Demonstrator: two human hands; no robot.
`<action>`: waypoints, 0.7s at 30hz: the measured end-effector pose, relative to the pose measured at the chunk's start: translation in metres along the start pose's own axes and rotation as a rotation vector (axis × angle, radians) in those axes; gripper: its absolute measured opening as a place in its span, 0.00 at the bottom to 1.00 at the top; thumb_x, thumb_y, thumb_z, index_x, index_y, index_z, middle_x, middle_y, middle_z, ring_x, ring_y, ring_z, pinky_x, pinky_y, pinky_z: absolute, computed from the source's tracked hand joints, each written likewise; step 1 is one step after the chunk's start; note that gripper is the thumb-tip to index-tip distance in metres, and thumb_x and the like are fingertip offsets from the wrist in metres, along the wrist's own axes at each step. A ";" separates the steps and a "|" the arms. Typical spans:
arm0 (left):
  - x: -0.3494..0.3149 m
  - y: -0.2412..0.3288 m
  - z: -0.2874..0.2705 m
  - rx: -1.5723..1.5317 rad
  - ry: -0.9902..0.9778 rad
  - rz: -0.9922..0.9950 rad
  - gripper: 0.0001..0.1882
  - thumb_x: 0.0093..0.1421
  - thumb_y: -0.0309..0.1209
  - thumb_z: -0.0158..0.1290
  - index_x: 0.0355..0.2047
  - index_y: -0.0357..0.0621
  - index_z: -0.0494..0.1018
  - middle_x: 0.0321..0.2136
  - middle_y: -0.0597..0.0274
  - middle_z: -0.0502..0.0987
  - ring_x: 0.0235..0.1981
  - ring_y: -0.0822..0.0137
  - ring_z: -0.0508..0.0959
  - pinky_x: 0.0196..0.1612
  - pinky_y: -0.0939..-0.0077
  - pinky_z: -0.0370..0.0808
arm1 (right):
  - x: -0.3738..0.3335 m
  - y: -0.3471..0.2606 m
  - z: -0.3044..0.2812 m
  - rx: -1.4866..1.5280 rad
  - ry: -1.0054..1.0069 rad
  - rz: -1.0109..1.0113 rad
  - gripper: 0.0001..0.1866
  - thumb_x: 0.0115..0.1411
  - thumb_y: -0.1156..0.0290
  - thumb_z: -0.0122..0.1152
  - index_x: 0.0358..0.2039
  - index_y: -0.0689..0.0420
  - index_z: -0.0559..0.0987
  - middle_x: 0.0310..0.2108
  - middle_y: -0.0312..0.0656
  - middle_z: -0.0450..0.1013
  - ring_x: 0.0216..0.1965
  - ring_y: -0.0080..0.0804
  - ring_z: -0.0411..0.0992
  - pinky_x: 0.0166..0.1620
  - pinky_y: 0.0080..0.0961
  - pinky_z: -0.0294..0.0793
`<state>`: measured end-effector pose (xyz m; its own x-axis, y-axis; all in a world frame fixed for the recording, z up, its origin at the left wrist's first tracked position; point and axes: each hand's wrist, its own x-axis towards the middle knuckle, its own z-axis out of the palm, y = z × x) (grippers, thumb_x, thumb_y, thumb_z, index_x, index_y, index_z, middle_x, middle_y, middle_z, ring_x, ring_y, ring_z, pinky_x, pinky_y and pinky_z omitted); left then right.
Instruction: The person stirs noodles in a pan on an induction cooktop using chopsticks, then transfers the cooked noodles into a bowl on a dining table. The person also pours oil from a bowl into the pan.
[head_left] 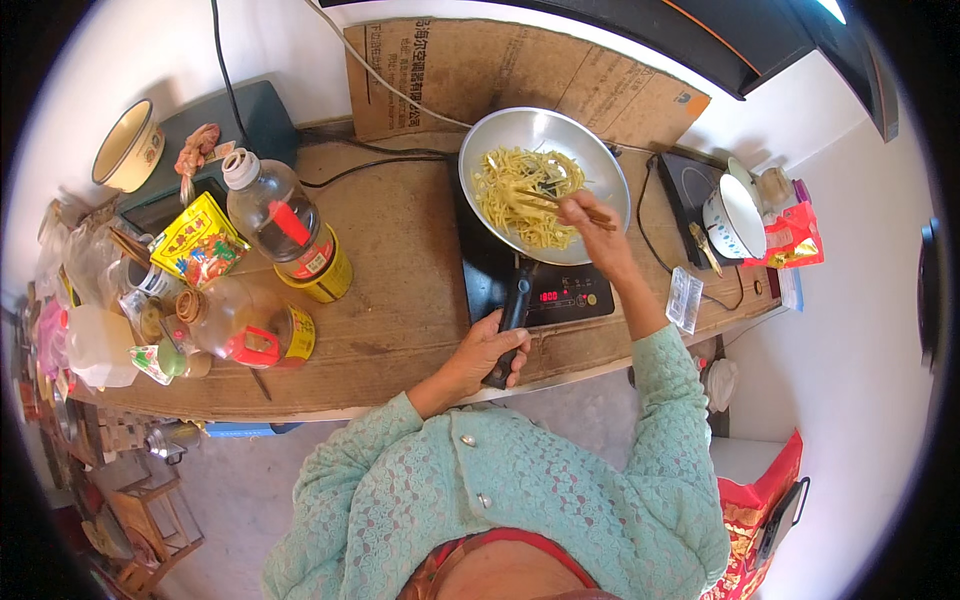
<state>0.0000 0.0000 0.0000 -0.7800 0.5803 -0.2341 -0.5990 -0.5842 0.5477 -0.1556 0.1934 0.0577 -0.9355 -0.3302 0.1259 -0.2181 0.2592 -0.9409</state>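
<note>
A silver frying pan [600, 160] rests on a black induction cooker [480, 290] whose red display is lit. Thin yellow shreds, probably potato strips [510, 190], fill its left and middle part. My left hand [482, 355] is wrapped round the black pan handle [517, 300], which points toward me. Over the pan's right side, my right hand [592, 222] grips a pair of brown chopsticks [545, 202]. Their tips are down among the shreds. The fingers partly cover the chopsticks' upper ends.
At left stand large sauce bottles [275, 215], a yellow seasoning packet [200, 240] and a clear plastic jug [100, 345]. Cardboard [520, 80] leans on the back wall. To the right are a second black cooker [690, 185], a white enamel bowl [735, 220] and a red packet [797, 237].
</note>
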 end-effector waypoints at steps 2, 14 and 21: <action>-0.004 0.002 -0.001 -0.051 -0.006 0.017 0.16 0.61 0.29 0.50 0.47 0.43 0.60 0.28 0.61 0.70 0.19 0.74 0.71 0.14 0.78 0.70 | -0.002 -0.006 0.021 0.066 -0.013 -0.013 0.08 0.62 0.70 0.55 0.34 0.63 0.74 0.31 0.33 0.68 0.37 0.19 0.66 0.41 0.17 0.67; -0.002 -0.002 -0.005 -0.047 -0.010 0.024 0.15 0.60 0.28 0.50 0.45 0.43 0.60 0.26 0.63 0.69 0.18 0.75 0.71 0.13 0.79 0.70 | -0.014 0.015 -0.071 -0.041 0.388 0.075 0.13 0.62 0.66 0.53 0.30 0.64 0.75 0.25 0.31 0.69 0.32 0.19 0.67 0.39 0.17 0.68; -0.002 -0.001 -0.007 -0.001 0.000 -0.007 0.14 0.60 0.28 0.50 0.45 0.43 0.61 0.26 0.63 0.69 0.18 0.75 0.71 0.13 0.80 0.70 | -0.012 0.030 -0.018 -0.085 0.243 -0.005 0.14 0.63 0.63 0.53 0.29 0.63 0.73 0.26 0.32 0.66 0.31 0.20 0.65 0.38 0.17 0.66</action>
<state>0.0009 -0.0046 -0.0055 -0.7760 0.5842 -0.2375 -0.6042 -0.5808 0.5455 -0.1558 0.2214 0.0331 -0.9714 -0.1069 0.2118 -0.2358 0.3373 -0.9114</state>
